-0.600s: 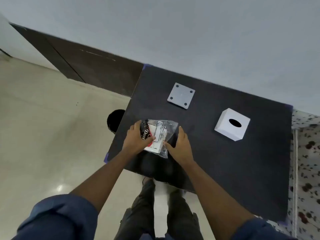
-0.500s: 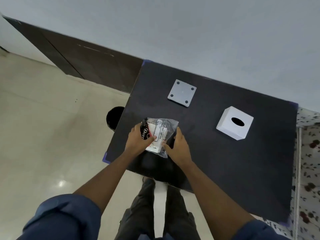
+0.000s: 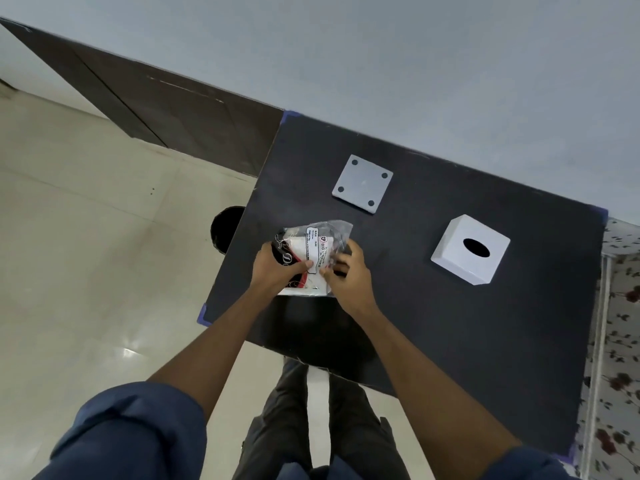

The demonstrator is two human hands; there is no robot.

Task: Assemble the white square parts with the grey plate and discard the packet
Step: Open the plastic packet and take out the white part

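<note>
Clear packet [image 3: 317, 252] holding white parts, left hand [image 3: 277, 268] and right hand [image 3: 349, 275] grips clamped on it

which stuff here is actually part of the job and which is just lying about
Part of the job:
- packet, gripped by left hand and right hand
- grey plate, flat on the table
- white square box with an oval hole on top

Just lying about:
- black table
- dark round bin on the floor beside it
- floral cloth

Head view (worn) looks steeply down, close.
</note>
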